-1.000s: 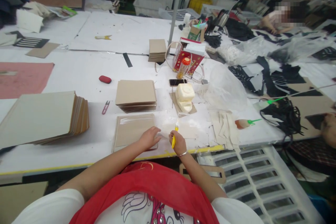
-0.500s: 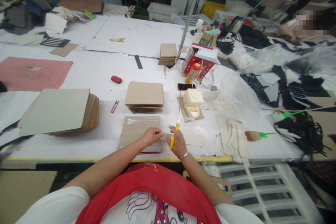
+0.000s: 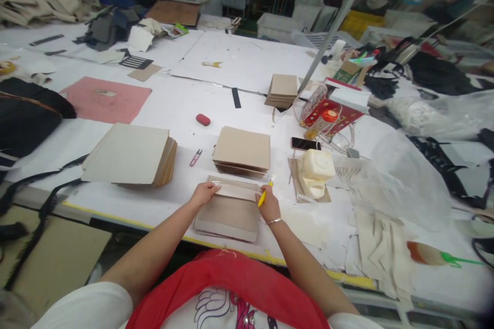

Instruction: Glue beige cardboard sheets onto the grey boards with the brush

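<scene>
My left hand (image 3: 204, 195) is closed in a pinch on the left end of a pale beige strip (image 3: 237, 192). The strip lies stretched across the upper part of a tan board (image 3: 227, 218), which rests on the table near its front edge. At the strip's other end is my right hand (image 3: 269, 205), its fingers wrapped round a yellow-handled brush (image 3: 262, 198) and its fingertips at the strip. A stack of tan boards (image 3: 242, 148) stands just beyond. To the right, a cream plastic container (image 3: 317, 167) sits on a piece of cardboard.
On the left is a larger stack of grey boards (image 3: 127, 154), with pink-handled thread snips (image 3: 195, 158) beside it. A phone (image 3: 305, 144), a red box (image 3: 334, 108) and a slanting metal pole (image 3: 335, 25) stand right of centre. Beige strips (image 3: 382, 247) hang over the front edge.
My hands have moved apart, and the strip is now spread across the board between them. The view has turned left, so the table's things appear farther right.
</scene>
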`<act>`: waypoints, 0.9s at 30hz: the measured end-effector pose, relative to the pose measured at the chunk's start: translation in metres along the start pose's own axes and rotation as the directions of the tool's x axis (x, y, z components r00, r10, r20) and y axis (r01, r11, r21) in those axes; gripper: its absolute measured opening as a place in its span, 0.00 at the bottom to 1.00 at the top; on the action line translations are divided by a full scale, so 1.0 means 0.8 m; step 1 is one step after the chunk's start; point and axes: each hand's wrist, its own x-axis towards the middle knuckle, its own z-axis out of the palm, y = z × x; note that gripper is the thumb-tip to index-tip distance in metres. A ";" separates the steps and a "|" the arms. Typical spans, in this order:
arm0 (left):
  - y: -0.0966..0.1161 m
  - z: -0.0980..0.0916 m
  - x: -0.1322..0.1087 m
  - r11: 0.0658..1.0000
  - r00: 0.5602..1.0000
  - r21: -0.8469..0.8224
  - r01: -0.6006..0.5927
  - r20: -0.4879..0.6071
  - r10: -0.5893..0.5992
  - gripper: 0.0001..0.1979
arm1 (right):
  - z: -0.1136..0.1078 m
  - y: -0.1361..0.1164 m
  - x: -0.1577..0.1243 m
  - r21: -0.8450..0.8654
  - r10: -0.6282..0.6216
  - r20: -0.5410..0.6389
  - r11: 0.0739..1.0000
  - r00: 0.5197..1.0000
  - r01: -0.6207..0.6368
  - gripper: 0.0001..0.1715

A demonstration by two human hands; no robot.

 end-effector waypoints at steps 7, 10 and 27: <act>-0.010 -0.015 0.022 0.998 0.997 0.034 0.058 0.045 -0.059 0.16 | 0.031 -0.005 0.026 -0.117 0.052 -0.022 0.992 0.998 -0.055 0.16; -0.012 -0.018 0.032 0.993 0.998 0.111 0.027 -0.053 -0.021 0.13 | 0.040 -0.001 0.024 -0.132 0.037 -0.048 0.990 0.998 -0.043 0.16; -0.014 -0.019 0.044 0.804 0.980 0.592 0.048 -0.185 0.078 0.13 | 0.058 0.000 0.026 -0.180 0.061 -0.093 0.981 0.994 -0.077 0.15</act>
